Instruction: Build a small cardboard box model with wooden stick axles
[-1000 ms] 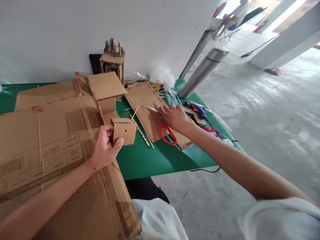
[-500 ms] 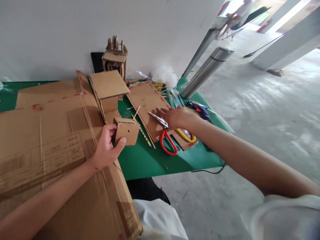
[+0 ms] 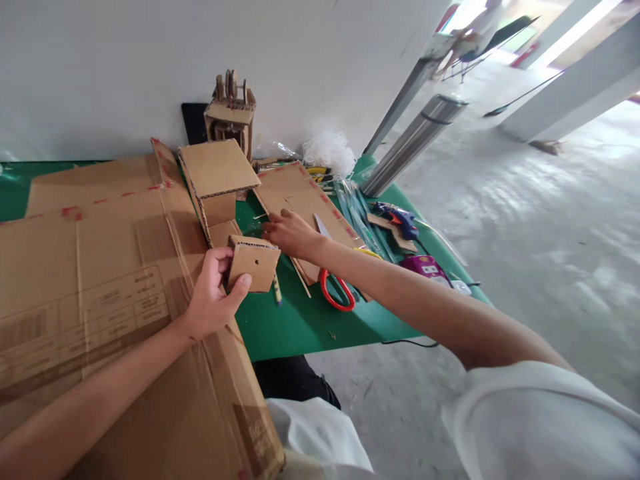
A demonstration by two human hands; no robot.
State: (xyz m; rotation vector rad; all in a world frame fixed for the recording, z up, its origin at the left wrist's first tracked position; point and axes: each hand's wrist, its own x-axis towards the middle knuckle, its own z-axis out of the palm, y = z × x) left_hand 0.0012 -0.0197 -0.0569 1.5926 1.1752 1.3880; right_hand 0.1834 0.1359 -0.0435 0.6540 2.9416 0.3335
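Note:
My left hand [image 3: 220,287] grips a small cardboard box [image 3: 254,265] with a hole in its front face, thumb in front and fingers at the left side. Just behind that box, my right hand [image 3: 290,233] is closed around the upper end of a patterned yellow pencil [image 3: 277,291]. The box hides the pencil's middle. Beneath the right forearm lie scissors with red [image 3: 337,293] and yellow handles, partly covered. A thin wooden stick [image 3: 302,277] rests beside a flat cardboard piece [image 3: 295,190].
A large flattened carton [image 3: 100,280] covers the left side. An open cardboard structure [image 3: 220,167] and a cardboard model [image 3: 230,120] stand behind. At right are a glue gun [image 3: 400,219], a purple box [image 3: 425,268] and a metal post [image 3: 415,143] by the green table's [image 3: 300,327] edge.
My right hand has moved left from the scissors to the pencil. The pencil's lower end has shifted left. My left hand holds the small box in nearly the same place.

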